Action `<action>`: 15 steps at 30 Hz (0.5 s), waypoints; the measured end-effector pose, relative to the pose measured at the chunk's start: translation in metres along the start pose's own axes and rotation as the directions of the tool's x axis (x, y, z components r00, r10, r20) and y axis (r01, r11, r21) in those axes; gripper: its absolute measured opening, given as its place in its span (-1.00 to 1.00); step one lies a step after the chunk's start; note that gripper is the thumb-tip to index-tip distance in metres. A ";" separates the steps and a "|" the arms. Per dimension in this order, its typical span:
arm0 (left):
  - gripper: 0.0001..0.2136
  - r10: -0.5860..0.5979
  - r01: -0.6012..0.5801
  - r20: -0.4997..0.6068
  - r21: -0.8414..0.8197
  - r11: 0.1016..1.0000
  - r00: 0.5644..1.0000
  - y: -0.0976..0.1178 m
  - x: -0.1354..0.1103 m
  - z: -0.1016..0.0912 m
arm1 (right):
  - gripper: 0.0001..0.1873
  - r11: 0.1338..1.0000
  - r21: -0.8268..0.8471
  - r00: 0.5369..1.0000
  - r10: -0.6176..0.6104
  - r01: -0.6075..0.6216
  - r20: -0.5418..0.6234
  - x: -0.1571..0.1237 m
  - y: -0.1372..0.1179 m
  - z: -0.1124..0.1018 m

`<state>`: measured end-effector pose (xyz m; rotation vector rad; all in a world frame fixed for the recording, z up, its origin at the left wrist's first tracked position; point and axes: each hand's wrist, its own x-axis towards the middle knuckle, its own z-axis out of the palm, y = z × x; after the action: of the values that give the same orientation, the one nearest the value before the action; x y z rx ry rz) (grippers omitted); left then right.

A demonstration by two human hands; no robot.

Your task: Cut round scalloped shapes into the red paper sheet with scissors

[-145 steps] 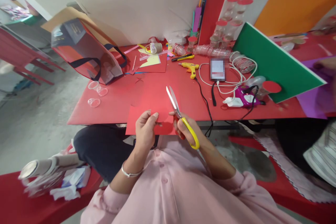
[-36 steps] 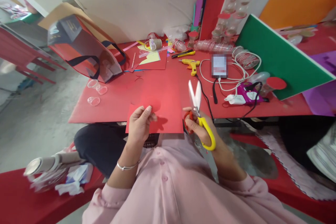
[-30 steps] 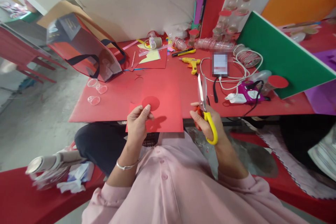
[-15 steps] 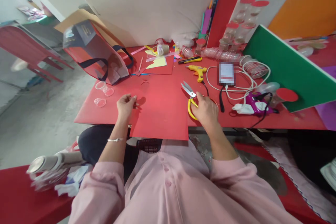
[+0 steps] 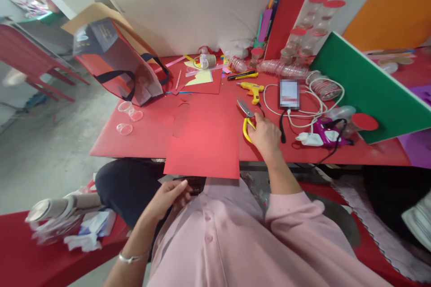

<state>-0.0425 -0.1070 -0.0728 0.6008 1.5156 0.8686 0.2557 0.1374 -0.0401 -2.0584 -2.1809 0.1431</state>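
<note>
A red paper sheet (image 5: 202, 143) lies on the red table (image 5: 134, 136) and hangs over its near edge. Scissors (image 5: 247, 117) with yellow handles lie on the table just right of the sheet, blades slightly apart and pointing away. My right hand (image 5: 266, 135) rests on their handles with curled fingers. My left hand (image 5: 168, 196) is down at my lap below the table edge. Its fingers are stretched out, with the tips touching a dark object (image 5: 194, 183) that is partly hidden under the sheet.
A red and grey bag (image 5: 114, 65) and clear plastic cups (image 5: 127, 117) sit at the left. A yellow glue gun (image 5: 253, 90), phone (image 5: 289, 94), white cables (image 5: 313, 107), purple device (image 5: 325, 126), green board (image 5: 363, 81) and lidded jars (image 5: 303, 27) crowd the right. A person's striped sleeve (image 5: 417, 220) shows far right.
My right hand has laid the scissors down on the table and stays on the handles. My left hand has left the table's left side and dropped to my lap.
</note>
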 end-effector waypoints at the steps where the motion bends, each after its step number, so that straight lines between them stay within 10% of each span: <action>1: -0.45 -0.027 0.021 -0.047 -0.133 0.991 0.999 -0.010 0.002 0.007 | -0.46 1.000 0.003 1.000 0.009 -0.009 -0.014 -0.001 -0.001 0.000; 8: -0.45 0.071 -0.240 -0.319 -0.531 0.813 0.945 -0.005 0.055 0.063 | -0.58 0.999 0.036 0.999 0.018 -0.017 -0.037 -0.006 0.001 -0.001; 11: -0.49 0.226 -0.391 -0.459 -0.307 0.868 0.860 0.004 0.050 0.069 | -0.55 0.999 0.042 1.000 0.018 -0.017 -0.011 -0.005 0.004 -0.004; 15: -0.61 0.535 -0.488 -0.564 0.250 0.837 0.629 0.010 0.014 0.047 | -0.53 0.999 0.032 1.000 0.011 -0.011 -0.004 -0.007 0.003 -0.004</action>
<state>0.0007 -0.0819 -0.0723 0.8874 2.0120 1.5780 0.2596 0.1306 -0.0369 -2.0522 -2.1512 0.1735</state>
